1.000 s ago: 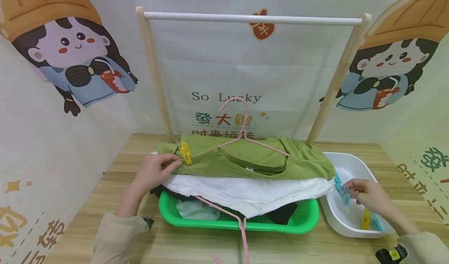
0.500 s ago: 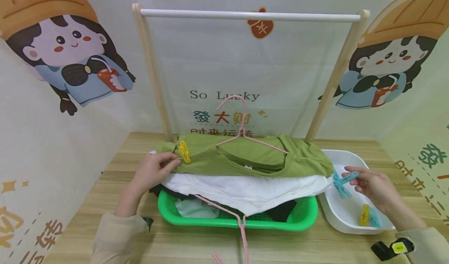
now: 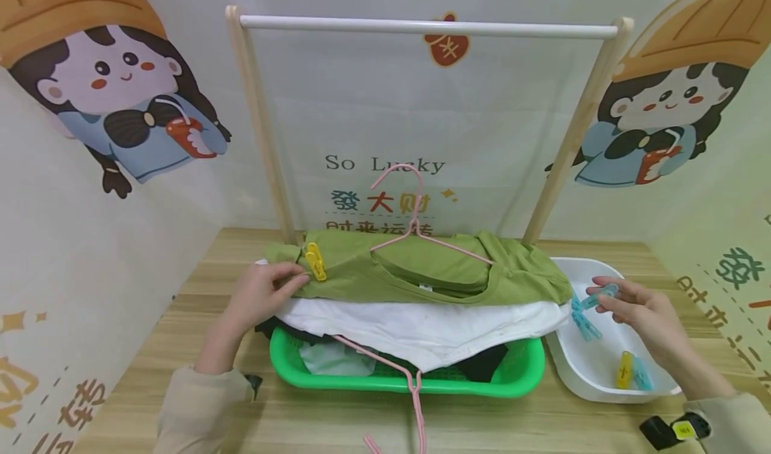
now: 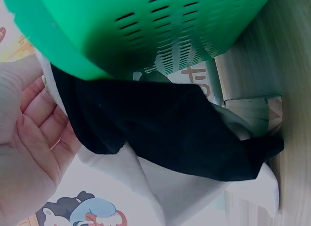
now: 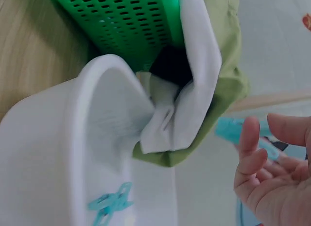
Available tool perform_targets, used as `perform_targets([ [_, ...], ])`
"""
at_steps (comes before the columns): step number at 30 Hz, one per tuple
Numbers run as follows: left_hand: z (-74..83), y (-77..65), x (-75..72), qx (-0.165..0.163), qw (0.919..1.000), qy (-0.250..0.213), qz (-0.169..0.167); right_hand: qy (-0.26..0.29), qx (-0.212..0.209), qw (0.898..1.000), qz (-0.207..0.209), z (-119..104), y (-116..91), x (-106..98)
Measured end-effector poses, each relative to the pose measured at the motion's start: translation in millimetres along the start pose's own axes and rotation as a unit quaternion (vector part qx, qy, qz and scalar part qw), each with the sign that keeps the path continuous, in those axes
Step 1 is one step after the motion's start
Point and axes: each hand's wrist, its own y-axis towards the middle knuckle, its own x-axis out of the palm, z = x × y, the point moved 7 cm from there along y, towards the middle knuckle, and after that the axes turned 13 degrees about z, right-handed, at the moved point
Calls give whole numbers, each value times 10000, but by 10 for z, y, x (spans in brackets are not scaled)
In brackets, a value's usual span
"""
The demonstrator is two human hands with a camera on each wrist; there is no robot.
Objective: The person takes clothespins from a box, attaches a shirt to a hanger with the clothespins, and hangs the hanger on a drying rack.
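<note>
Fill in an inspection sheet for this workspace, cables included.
Surface: wood-grain table, partly covered.
Job's things: green shirt with pink hanger and yellow clip, over white cloth atop green basket; white tub holding more clips.
Clutter: second hanger crossing the basket's near rim.
Grips: left grip pinches the green shirt beside the yellow clip; right grip holds a blue clip above the tub.
Cables: nothing seen.
Surroundings: rack behind, printed backdrop.

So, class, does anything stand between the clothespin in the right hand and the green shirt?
Nothing visible does: the right hand holds the blue clothespin over the white tray, beside the green shirt; loose blue clothespins lie lower, inside the tray.
</note>
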Motion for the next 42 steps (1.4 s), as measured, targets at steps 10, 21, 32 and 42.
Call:
perform_targets([
  [10, -14, -23, 4, -165, 9998, 36, -50, 239, -2580, 9654, -287, -645, -48, 318],
  [21, -8, -18, 7, -38, 10000, -17, 55, 724, -3173, 9435, -618, -925, -37, 558],
  [32, -6, -14, 0, 57, 9999, -133, 55, 1241, -3111, 9374, -956, -939, 156, 754],
  [42, -17, -26, -11, 40, 9999, -111, 62, 926, -3029, 9411, -1182, -918, 213, 832],
])
